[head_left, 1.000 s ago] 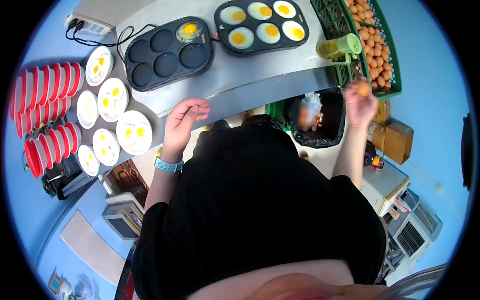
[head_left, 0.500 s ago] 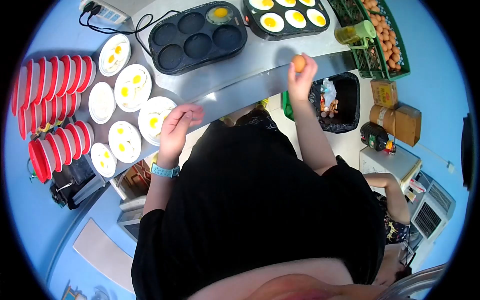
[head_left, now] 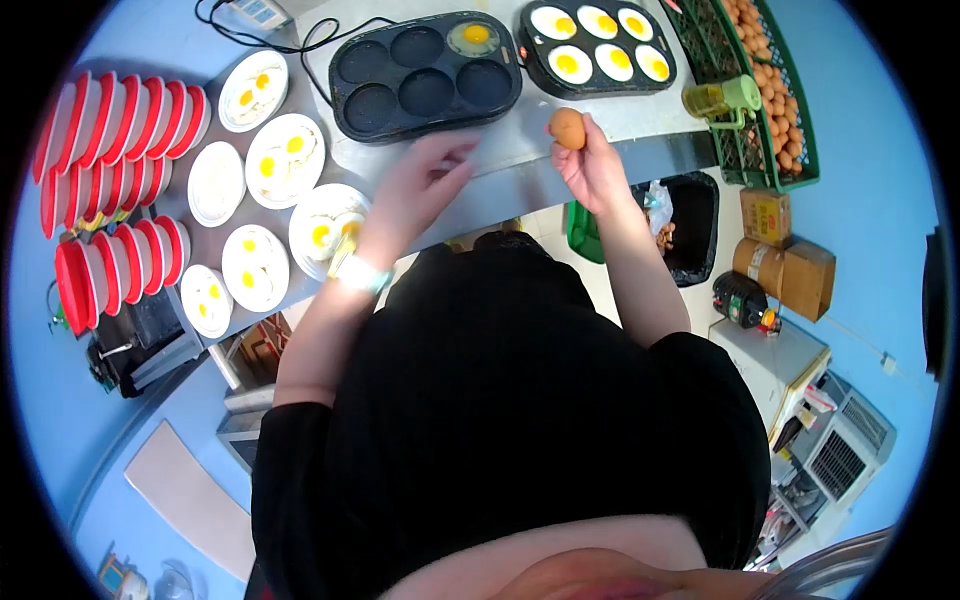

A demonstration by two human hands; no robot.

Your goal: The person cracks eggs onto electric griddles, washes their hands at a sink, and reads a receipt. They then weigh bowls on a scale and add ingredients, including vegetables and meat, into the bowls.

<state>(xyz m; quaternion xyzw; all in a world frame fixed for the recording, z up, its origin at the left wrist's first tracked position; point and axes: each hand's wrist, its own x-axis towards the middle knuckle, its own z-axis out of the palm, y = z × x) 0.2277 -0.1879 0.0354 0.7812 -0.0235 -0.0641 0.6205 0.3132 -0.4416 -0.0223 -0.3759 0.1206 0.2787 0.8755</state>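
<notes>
Between the fingertips of my right hand (head_left: 595, 170) is a brown egg (head_left: 568, 129), held whole just off the front edge of the counter. My left hand (head_left: 425, 190) is partly smeared by motion; its thumb and fingers are apart and nothing shows in them. It hovers below the near side of a black egg pan (head_left: 425, 122). One raw egg (head_left: 474, 38) lies in that pan's far right hollow, and the other hollows are bare. Right of it, a second black pan (head_left: 598, 88) holds several eggs with yellow yolks and white whites.
White bowls (head_left: 257, 268) with eggs stand at left, beside stacked red-and-white containers (head_left: 110, 130). An oil jug (head_left: 722, 97) with a green lid stands near green crates (head_left: 812, 170) of brown eggs (head_left: 775, 85). Below the counter is a black-lined bin (head_left: 690, 225) with shells.
My right hand has brought the egg left and slightly nearer the pan. My left hand has moved right and up, away from the bowls. The view has shifted a little.
</notes>
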